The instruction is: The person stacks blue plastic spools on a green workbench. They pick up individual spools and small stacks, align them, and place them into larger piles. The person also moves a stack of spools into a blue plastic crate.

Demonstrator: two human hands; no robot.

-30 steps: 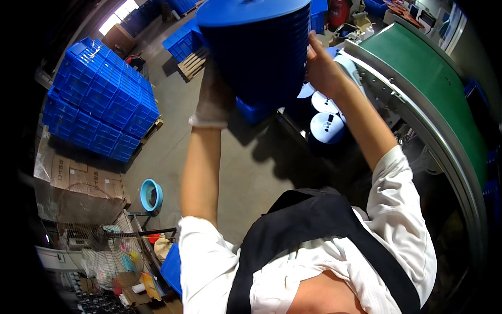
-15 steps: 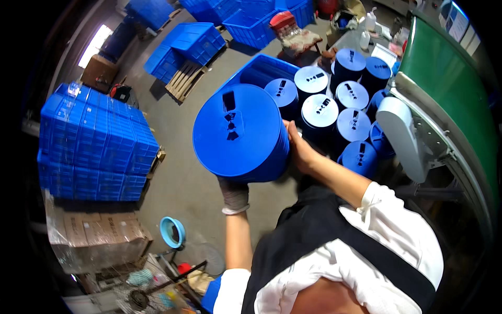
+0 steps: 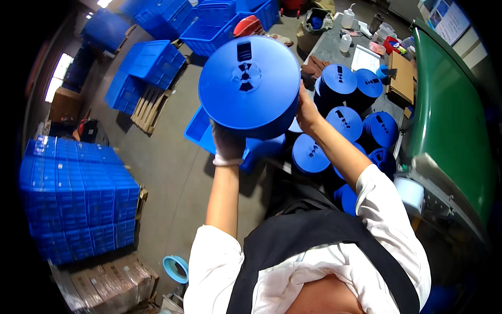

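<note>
Lifted higher and further right than half a second ago: stack of blue reels (image 3: 250, 86), round top face turned toward the camera, dark slots around its centre hub. Held up in front of the chest, above a blue open crate (image 3: 246, 144) on the grey floor. Left hand (image 3: 228, 144), in a pale glove, closed under the lower left edge of the stack, fingers wrapped beneath it. Right hand (image 3: 307, 112), bare, pressed flat against the right rim, fingers curled around the side, gripping. Just to the right, a cluster of similar blue reels (image 3: 345, 123) standing on their flat faces, beside a green curved machine cover (image 3: 449, 115). Further back, a grey worktable (image 3: 334, 44) with white bottles and a brown cardboard sheet. Far left, tall stacks of blue crates (image 3: 73, 199), with cardboard boxes (image 3: 104, 282) below them. White short sleeves and a dark apron at the bottom edge.
</note>
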